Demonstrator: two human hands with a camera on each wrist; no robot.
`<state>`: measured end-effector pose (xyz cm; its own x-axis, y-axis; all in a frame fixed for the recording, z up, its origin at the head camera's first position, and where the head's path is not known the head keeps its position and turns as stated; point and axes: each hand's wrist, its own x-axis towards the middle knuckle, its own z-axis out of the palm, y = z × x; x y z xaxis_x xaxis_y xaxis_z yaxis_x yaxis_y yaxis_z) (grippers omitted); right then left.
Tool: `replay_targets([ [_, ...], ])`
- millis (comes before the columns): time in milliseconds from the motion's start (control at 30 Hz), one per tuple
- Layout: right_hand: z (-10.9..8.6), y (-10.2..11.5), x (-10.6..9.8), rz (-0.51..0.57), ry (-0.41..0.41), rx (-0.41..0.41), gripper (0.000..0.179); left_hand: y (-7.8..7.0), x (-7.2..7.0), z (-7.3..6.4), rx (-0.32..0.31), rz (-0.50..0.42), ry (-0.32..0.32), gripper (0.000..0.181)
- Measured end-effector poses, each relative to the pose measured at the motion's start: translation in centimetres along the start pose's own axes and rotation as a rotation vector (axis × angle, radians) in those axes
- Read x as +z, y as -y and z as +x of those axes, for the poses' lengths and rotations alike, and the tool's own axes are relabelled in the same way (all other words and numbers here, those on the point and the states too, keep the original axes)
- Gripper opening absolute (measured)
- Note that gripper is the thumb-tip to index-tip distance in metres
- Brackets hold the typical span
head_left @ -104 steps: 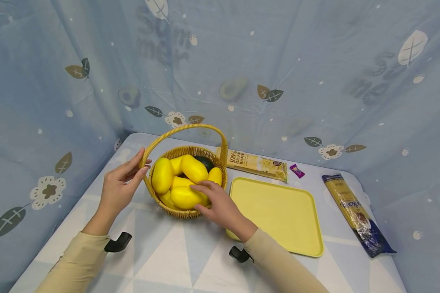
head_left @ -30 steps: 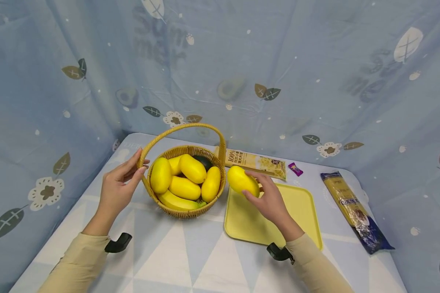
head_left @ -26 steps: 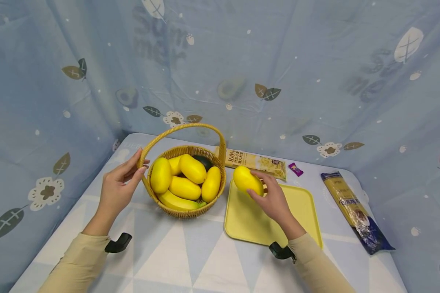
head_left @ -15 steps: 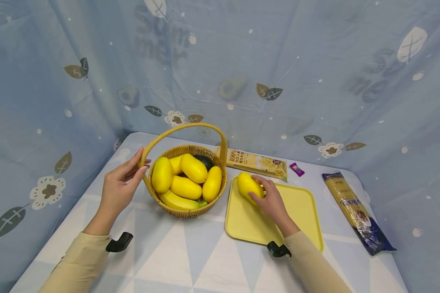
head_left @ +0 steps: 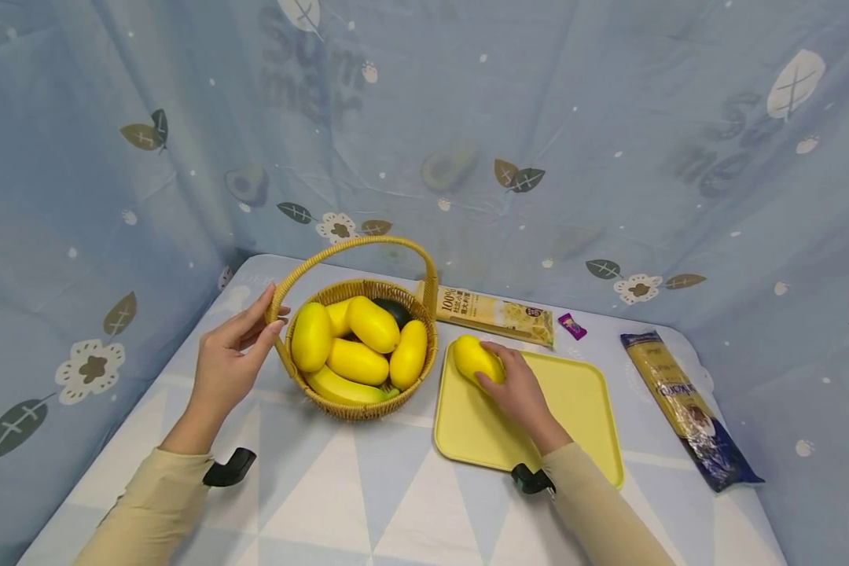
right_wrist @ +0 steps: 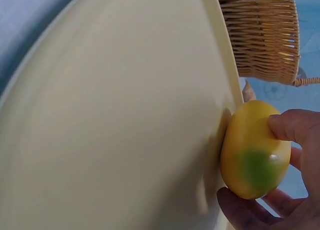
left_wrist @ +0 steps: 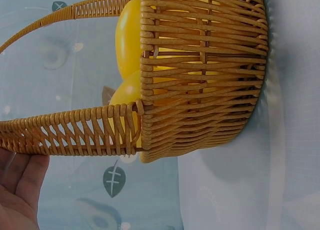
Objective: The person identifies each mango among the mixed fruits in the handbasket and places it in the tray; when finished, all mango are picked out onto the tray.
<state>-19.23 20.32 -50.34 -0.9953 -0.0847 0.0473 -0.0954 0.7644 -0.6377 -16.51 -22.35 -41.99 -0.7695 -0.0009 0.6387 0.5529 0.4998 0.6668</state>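
Observation:
In the head view my right hand (head_left: 518,387) grips a yellow mango (head_left: 478,358) at the far left corner of the yellow tray (head_left: 580,424). The right wrist view shows a green patch on the mango (right_wrist: 256,150), with thumb and fingers around it; whether it touches the tray I cannot tell. My left hand (head_left: 229,354) pinches the left side of the handle (head_left: 357,245) of the wicker basket (head_left: 357,410). Several yellow fruits, among them a banana (head_left: 347,389), and a dark green item (head_left: 394,311) fill the basket. Part of the dark item is hidden.
Behind the tray lies a pasta packet (head_left: 495,316), partly behind the basket. A small purple-wrapped candy (head_left: 572,326) is to its right. A blue and gold pasta bag (head_left: 686,409) lies along the table's right side. A patterned curtain (head_left: 453,118) surrounds the table.
My right hand has lifted the mango out of the basket, carried it right, and lowered it at the tray's far left corner. My left hand has stayed on the handle.

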Motion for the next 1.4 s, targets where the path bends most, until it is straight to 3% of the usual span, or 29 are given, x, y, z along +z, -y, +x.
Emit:
replay_targets([
  [367, 0.0, 0.2, 0.2, 0.008, -0.01, 0.035, 0.06, 0.1, 0.0, -0.1, 0.0, -0.015, 0.001, 0.068],
  [933, -0.3, 1.0, -0.4, -0.004, -0.075, -0.021, 0.058, 0.4, 0.0, 0.0, 0.005, -0.021, -0.005, 0.069],
  [1200, -0.4, 3.3, -0.7, 0.041, -0.129, -0.132, 0.054, 0.0, 0.0, 0.0, 0.0, -0.029, -0.002, 0.067],
  [1400, -0.1, 5.4, -0.8, 0.09, -0.1, -0.211, 0.054, -0.2, 0.0, 0.0, -0.01, -0.025, -0.001, 0.068],
])
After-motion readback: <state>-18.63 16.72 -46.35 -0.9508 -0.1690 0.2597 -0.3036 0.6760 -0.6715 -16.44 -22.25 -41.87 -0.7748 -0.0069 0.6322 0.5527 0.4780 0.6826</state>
